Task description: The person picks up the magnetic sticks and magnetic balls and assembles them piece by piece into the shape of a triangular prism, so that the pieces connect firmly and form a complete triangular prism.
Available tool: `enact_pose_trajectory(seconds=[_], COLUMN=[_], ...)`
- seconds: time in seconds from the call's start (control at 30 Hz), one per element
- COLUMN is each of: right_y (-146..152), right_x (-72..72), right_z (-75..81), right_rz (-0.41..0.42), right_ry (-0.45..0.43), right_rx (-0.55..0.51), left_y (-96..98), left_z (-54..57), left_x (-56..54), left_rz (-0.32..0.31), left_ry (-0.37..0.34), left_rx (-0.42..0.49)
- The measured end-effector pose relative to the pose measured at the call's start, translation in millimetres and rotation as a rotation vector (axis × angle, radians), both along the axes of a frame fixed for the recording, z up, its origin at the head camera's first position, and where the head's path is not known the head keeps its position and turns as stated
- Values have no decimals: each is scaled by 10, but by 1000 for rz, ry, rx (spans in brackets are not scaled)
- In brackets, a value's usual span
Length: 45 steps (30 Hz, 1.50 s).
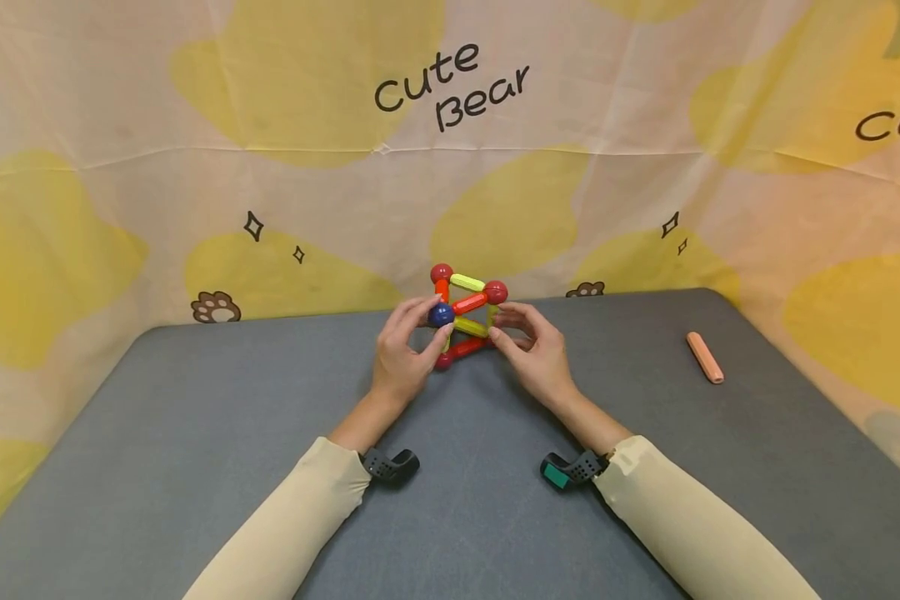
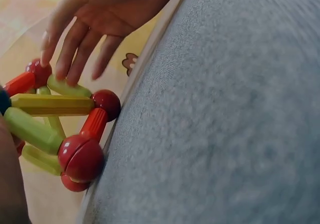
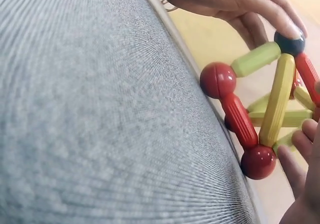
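Note:
A frame of coloured rods and balls [image 1: 470, 327], the kind of a magnetic building set, stands near the table's back edge. At its near left corner is a blue ball [image 1: 441, 314], which my left hand [image 1: 405, 350] pinches between thumb and fingers. Red balls [image 3: 258, 161] form the other visible corners, joined by red, lime and yellow rods [image 3: 278, 99]. On the frame's right side is my right hand [image 1: 536, 350], its fingers loosely extended. In the left wrist view, the right hand's fingertips [image 2: 72, 77] overlap a lime rod and come close to a red ball [image 2: 39, 73].
An orange-pink rod [image 1: 705, 358] lies alone on the right of the grey table [image 1: 195, 467]. Behind the table hangs a cloth backdrop [image 1: 330, 192] with yellow patches and lettering. Each wrist wears a dark band [image 1: 390, 467].

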State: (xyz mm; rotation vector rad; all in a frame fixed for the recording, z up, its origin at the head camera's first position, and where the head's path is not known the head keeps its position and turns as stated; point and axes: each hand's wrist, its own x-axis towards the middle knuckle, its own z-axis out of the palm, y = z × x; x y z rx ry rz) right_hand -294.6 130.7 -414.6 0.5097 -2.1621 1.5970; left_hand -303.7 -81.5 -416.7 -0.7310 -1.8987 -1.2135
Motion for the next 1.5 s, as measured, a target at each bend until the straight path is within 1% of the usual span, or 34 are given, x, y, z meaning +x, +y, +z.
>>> enact_pose_trajectory(seconds=[0.03, 0.13, 0.2, 0.27, 0.33, 0.43, 0.5, 0.57, 0.6, 0.67, 0.73, 0.77, 0.83, 0.9, 1.0, 1.1, 1.17, 1.23, 1.37, 1.4, 1.5], right_y=[-13, -14, -16, -12, -38, -80, -100, -97, -93, -79, -61, -57, -53, -44, 0, 102, 199, 322, 651, 744, 1020], right_x=[41, 46, 61, 18, 89, 185, 225, 169, 137, 53, -29, -46, -65, -74, -71, -70, -67, -60, -15, 1, 68], right_z=[50, 53, 61, 4, 85, 209, 267, 218, 187, 102, 16, -2, -24, -35, -47, -59, -62, -66, -91, -98, -109], right_rz=[11, 31, 36, 43, 52, 66, 65, 63, 63, 65, 70, 74, 69, 51, -5, -66, -118, -199, -402, -445, -532], right_ry=[-5, -9, -6, -10, -21, -25, -11, 0, 3, -4, -19, -27, -43, -56, -78, -83, -69, -30, 42, 48, 27], right_rx=[19, 73, 87, 80, 66, 51, 62, 64, 58, 41, 27, 23, 32, 57, 88, 115, 138, 189, 325, 357, 413], left_y=[-1, 7, 20, 43, 68, 103, 119, 125, 123, 106, 75, 57, 27, 10, 19, 49, 65, 81, 115, 124, 140], left_z=[3, 17, 24, 32, 41, 59, 71, 75, 75, 63, 38, 24, -3, -24, -41, -51, -51, -41, 3, 27, 120], left_x=[5, 36, 72, 105, 133, 155, 158, 148, 140, 115, 93, 81, 67, 59, 42, 18, 5, 2, 30, 53, 151], left_rz=[-5, -22, -18, -9, -3, -3, 19, 78, 116, 182, 197, 184, 125, 64, 4, -7, -11, -11, -19, -19, -33], left_ry=[13, 31, 48, 69, 104, 179, 232, 258, 251, 193, 94, 44, -38, -83, -89, -71, -60, -54, -42, -40, -39], left_rx=[-10, -47, -87, -124, -154, -194, -208, -176, -147, -74, -5, 11, 21, 26, 40, 57, 71, 83, 105, 105, 114])
